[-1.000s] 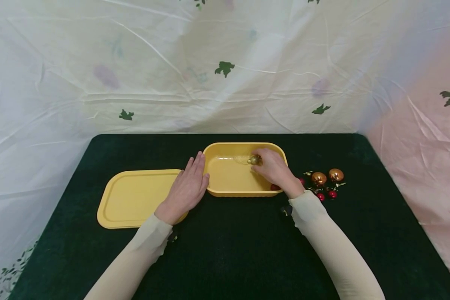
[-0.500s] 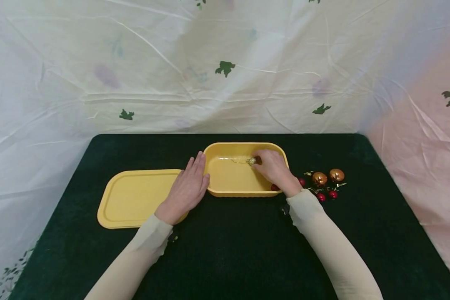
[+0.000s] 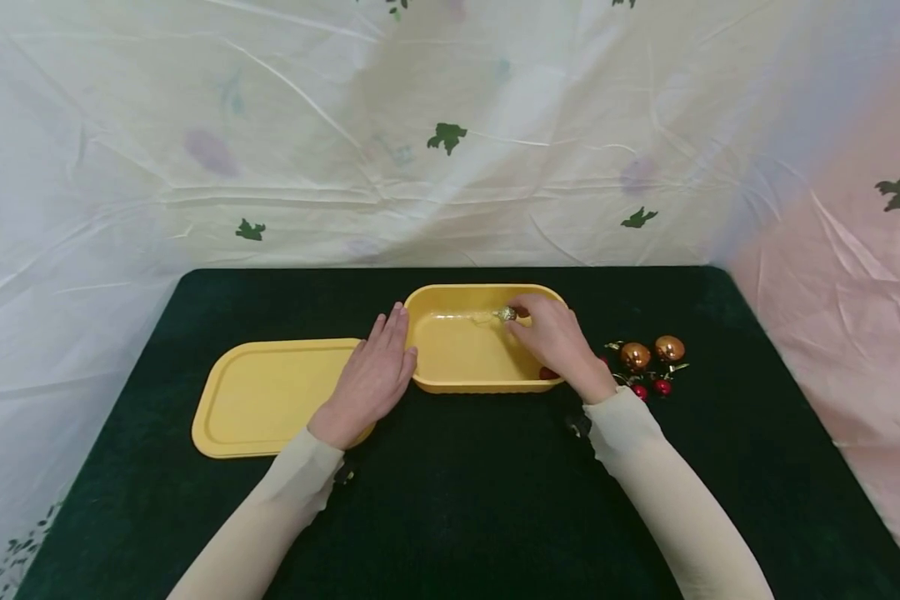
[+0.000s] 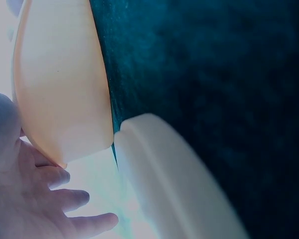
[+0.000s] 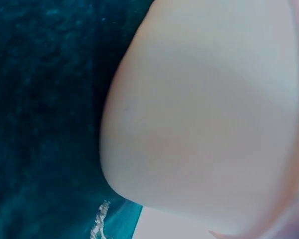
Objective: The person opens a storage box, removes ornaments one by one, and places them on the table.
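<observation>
In the head view my right hand (image 3: pixel 551 333) is inside the right half of a yellow rectangular box (image 3: pixel 450 387). Its fingertips pinch a small bauble with a gold cap (image 3: pixel 506 314), and a thin loop trails from the cap to the left. The hand covers most of the bauble's body. A red bauble (image 3: pixel 547 373) lies in the box's front right corner, partly under the wrist. My left hand (image 3: pixel 371 371) lies with straight fingers along the box's left side, above the lid's right end. The left wrist view shows those fingers (image 4: pixel 72 199) by the box wall (image 4: pixel 65 79).
A flat yellow lid (image 3: pixel 270 400) lies left of the box. To the right are two copper-coloured baubles (image 3: pixel 635 356) and several red ones (image 3: pixel 662 387) with gold ties. All rest on a dark green cloth (image 3: pixel 450 500). A patterned white curtain (image 3: pixel 330 167) stands behind the table.
My right hand has shifted slightly to the right and away from me inside the box, still pinching the bauble. The left hand stays against the box.
</observation>
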The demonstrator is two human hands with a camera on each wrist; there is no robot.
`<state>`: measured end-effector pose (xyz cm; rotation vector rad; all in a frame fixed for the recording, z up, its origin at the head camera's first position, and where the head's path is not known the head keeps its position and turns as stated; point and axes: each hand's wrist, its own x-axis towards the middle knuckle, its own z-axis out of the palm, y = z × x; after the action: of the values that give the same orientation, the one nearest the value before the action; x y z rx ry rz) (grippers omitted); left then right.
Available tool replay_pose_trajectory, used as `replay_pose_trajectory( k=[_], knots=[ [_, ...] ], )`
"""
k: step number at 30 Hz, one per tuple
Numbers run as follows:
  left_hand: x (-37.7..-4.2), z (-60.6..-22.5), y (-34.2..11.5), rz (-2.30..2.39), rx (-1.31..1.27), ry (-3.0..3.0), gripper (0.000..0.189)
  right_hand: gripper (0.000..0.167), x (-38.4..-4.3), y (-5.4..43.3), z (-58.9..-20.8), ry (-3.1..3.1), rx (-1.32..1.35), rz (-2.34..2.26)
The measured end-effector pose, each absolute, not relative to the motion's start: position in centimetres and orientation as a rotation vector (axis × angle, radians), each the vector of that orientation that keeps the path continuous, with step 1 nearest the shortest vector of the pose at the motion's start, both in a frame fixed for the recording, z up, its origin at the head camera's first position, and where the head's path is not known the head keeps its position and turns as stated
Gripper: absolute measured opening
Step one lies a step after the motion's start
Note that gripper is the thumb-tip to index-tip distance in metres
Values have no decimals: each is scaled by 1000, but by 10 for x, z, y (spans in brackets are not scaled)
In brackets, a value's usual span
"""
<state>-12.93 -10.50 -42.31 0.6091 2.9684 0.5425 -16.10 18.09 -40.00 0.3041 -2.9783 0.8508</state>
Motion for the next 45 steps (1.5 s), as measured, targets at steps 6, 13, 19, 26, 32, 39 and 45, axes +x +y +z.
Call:
replay_pose_trajectory(
  k=[6, 13, 19, 26, 32, 39, 45],
  knots=[
    [-130, -424, -105, 550, 623, 2966, 68, 28, -147, 188, -392, -2904, 295, 898],
    [-130, -423, -105, 547, 622, 2969, 68, 36, -131, 197, -386, -2846, 294, 935],
    [-131, -423, -104, 548, 617, 2965, 68, 38, -117, 207, -378, -2817, 265, 964],
    [-130, -424, -104, 548, 618, 2969, 67, 39, -102, 224, -371, -2752, 249, 967],
    [-130, -424, -104, 532, 624, 2968, 69, 39, -90, 238, -368, -2714, 243, 951],
    [-131, -424, -104, 523, 623, 2962, 69, 37, -76, 254, -365, -2683, 201, 920],
    [-132, -424, -104, 518, 615, 2957, 69, 36, -65, 267, -365, -2645, 178, 894]
  ],
)
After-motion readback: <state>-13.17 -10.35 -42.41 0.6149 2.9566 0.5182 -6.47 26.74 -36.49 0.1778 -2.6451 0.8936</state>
